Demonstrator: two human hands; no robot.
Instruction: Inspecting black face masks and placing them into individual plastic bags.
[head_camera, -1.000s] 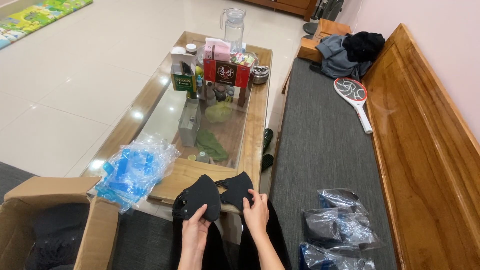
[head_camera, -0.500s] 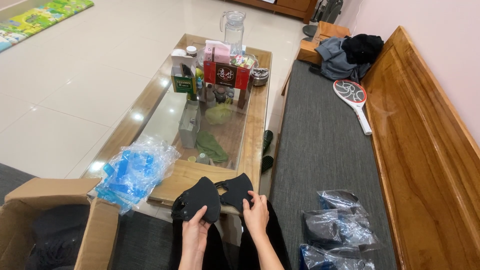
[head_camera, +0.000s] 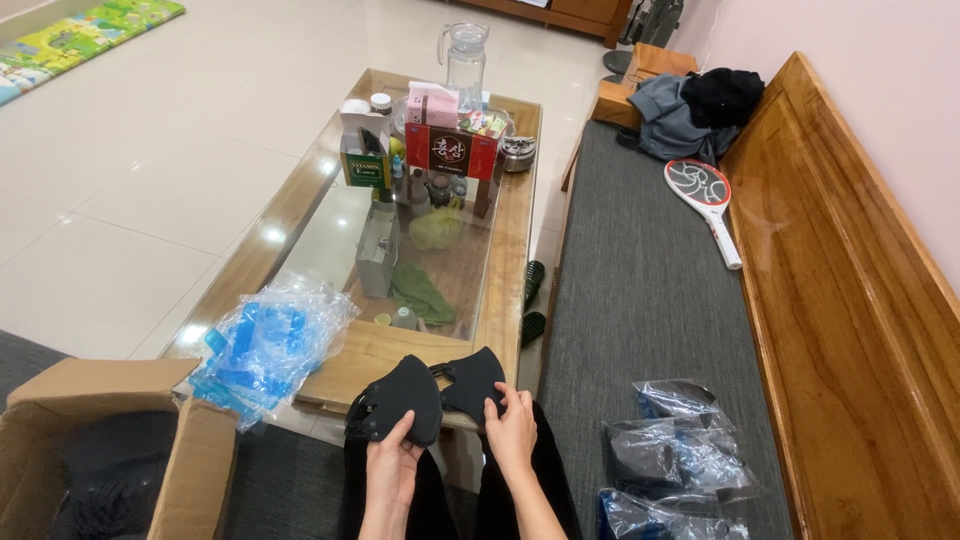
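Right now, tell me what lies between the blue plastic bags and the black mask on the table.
Head view: only bare wooden table edge lies between the blue plastic bags and the black mask.

Glass-topped table (head_camera: 515, 250) carries jug (head_camera: 466, 55), boxes (head_camera: 450, 150), plastic bags (head_camera: 265, 345).

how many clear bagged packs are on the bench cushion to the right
3 that I can make out: one clear bagged pack farthest from the person, one in the middle, and one nearest, cut by the picture's lower edge. They overlap, so more may be hidden.
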